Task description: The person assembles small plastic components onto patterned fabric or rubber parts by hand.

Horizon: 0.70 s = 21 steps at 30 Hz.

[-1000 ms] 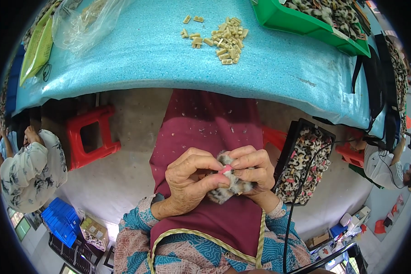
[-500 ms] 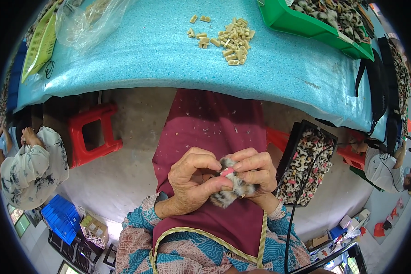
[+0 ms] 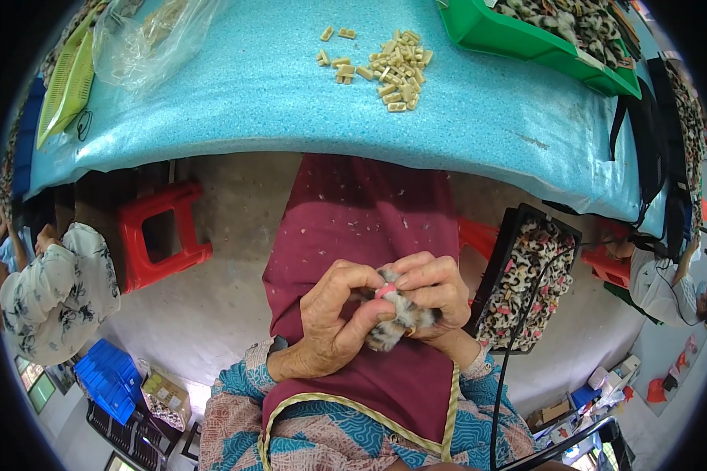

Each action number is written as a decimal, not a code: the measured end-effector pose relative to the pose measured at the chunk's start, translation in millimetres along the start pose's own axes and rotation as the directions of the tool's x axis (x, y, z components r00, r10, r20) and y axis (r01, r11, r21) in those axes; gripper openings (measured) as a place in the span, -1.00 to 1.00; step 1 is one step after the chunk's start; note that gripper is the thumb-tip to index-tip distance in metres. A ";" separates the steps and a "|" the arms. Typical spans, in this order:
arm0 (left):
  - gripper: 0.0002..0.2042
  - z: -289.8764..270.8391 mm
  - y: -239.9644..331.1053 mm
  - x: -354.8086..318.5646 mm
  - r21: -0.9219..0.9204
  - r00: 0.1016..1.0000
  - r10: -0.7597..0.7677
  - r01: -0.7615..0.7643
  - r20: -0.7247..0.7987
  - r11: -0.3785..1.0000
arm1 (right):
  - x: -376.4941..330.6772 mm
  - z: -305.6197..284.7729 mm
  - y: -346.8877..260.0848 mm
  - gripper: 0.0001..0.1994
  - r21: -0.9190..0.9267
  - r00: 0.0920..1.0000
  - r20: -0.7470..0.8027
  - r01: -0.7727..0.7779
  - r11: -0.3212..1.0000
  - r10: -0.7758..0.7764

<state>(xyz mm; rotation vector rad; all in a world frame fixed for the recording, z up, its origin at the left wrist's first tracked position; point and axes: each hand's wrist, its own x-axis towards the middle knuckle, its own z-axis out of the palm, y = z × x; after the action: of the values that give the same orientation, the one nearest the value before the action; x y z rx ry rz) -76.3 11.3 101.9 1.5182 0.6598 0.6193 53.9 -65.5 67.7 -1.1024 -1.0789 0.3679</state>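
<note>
A small furry piece point(image 3: 401, 315), mottled grey, white and brown with a pink patch near its top, is held between both hands above my maroon apron. My left hand point(image 3: 335, 314) pinches its left side, with the thumb just below the pink patch and the index finger arched over it. On the other side my right hand point(image 3: 434, 292) is closed on the fur, its fingers curled along the upper right. The underside of the piece and some fingertips are hidden.
On the blue-covered table lie a pile of small beige plastic pieces point(image 3: 401, 69), a clear bag point(image 3: 145, 47) and a green bin point(image 3: 518, 38) of furry pieces. A black tray point(image 3: 491, 294) of spotted furry pieces stands at my right. Red stools point(image 3: 137, 263) and seated people flank me.
Both hands still hold the furry piece, with small finger shifts. The piece has turned slightly and its lower end has risen a little. The view has shifted slightly.
</note>
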 end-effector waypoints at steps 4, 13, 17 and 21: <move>-0.59 1.4 -3.8 -2.1 -0.185 0.999 -0.037 0.037 0.003 0.982 | 7.1 -1.3 -2.9 -0.68 -0.029 1.000 0.022 0.000 1.000 0.001; -0.59 4.3 -11.3 -13.2 0.260 0.982 0.163 -0.133 -0.097 0.956 | 3.3 -3.1 -8.1 -0.61 -0.212 0.994 0.098 -0.028 0.977 0.050; -0.63 -3.4 -8.3 -14.3 0.329 0.966 0.252 -0.220 -0.060 0.918 | -3.9 -4.4 -7.7 -0.62 -0.165 0.985 0.127 -0.095 0.982 0.117; -0.69 -9.6 5.3 -8.9 0.362 0.894 0.425 -0.447 0.142 0.818 | -10.4 -7.5 -19.0 -0.71 -0.098 0.982 0.110 -0.142 0.985 0.153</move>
<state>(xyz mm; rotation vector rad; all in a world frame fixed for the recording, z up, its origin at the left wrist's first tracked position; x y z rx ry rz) -89.2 11.2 107.6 2.0829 0.3983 0.8230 50.6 -85.6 78.3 -1.2576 -1.1289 0.5113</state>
